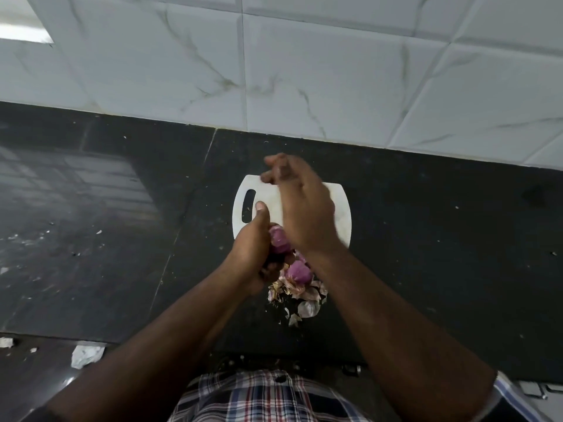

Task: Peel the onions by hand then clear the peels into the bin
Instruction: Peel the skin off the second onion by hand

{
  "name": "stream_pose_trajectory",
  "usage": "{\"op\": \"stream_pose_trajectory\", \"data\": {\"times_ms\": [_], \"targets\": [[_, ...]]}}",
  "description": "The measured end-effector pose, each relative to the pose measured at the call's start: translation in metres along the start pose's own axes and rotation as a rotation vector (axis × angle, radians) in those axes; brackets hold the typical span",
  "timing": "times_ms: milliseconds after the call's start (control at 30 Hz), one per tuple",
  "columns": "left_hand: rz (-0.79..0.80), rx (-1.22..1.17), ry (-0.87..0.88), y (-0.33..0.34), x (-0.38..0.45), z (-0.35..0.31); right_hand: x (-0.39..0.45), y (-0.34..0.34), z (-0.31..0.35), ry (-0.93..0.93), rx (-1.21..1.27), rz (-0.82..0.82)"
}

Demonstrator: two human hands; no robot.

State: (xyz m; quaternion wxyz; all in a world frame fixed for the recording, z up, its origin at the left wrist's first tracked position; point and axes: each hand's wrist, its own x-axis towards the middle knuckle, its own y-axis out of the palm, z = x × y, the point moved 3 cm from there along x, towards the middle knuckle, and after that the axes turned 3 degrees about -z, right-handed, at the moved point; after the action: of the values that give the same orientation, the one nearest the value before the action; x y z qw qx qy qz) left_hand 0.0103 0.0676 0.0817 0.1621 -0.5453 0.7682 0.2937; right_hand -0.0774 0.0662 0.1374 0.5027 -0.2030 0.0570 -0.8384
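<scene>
My left hand (254, 242) grips a purple onion (278, 241) just in front of the white cutting board (342, 220), thumb pointing up. My right hand (300, 205) is raised over the board beside that onion, blurred, with fingers stretched forward; I cannot tell whether a bit of peel is between its fingertips. A second purple onion (298, 272) lies on the black counter below my wrists. A heap of dry pinkish peels (300, 295) lies around and in front of it.
The black stone counter (106, 223) runs left and right, speckled with small scraps. A white marbled tile wall (304, 71) rises behind it. Crumpled white paper (85, 356) lies near the front left edge. No bin is in view.
</scene>
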Motion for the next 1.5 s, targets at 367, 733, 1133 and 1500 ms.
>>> {"op": "stream_pose_trajectory", "data": {"times_ms": [367, 733, 1133, 1500], "targets": [[0.091, 0.214, 0.147, 0.001, 0.002, 0.004, -0.011, -0.009, -0.054, 0.356, 0.129, -0.043], [-0.134, 0.924, 0.701, 0.02, 0.011, -0.018, -0.024, -0.011, -0.055, 0.848, 0.471, -0.114], [-0.365, 1.311, 0.865, 0.035, 0.022, -0.043, -0.024, -0.018, -0.05, 0.91, 0.622, -0.235], [-0.475, 0.229, 0.507, 0.006, 0.059, -0.083, -0.007, -0.011, -0.045, 0.817, 0.702, -0.261]]}}
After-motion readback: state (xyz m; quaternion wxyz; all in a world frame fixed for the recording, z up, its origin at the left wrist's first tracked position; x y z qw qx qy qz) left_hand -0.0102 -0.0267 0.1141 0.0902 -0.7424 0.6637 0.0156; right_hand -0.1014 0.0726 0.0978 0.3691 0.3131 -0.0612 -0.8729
